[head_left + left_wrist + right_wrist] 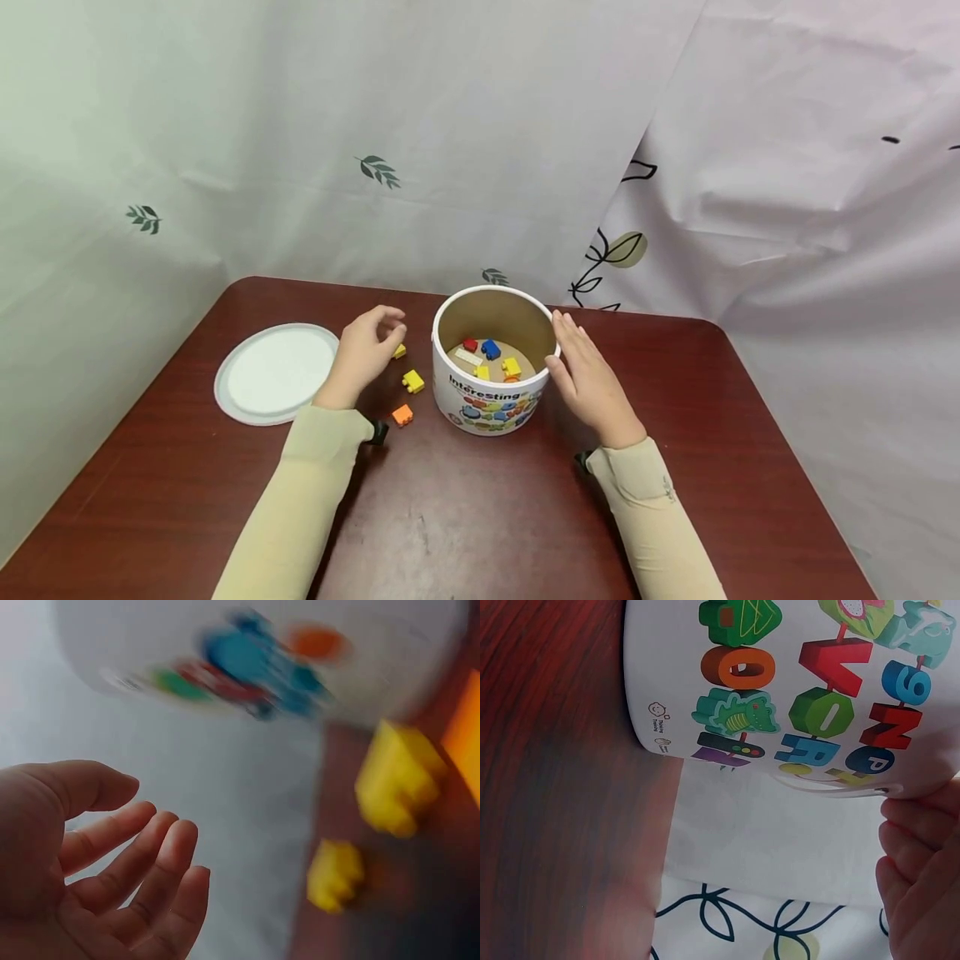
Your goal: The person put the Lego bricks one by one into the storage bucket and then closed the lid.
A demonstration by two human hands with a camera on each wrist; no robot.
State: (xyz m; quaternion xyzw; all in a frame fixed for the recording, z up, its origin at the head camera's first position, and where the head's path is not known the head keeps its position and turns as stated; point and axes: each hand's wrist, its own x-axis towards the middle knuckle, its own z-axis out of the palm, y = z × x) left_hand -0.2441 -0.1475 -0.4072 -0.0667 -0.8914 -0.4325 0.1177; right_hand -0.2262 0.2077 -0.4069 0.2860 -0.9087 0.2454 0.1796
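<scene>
A white bucket with a colourful printed label stands upright on the table. Inside it lie a blue brick, a red brick, a white flat piece, yellow bricks and a bit of orange. My left hand hovers left of the bucket, fingers loosely bent and holding nothing. Below and beside it are a yellow brick, another partly hidden yellow brick and an orange brick. Against the bucket's right rim rests my right hand, fingers extended.
A round white lid lies flat at the table's left, partly behind my left forearm. The dark red-brown table reaches back to a pale curtain with leaf prints.
</scene>
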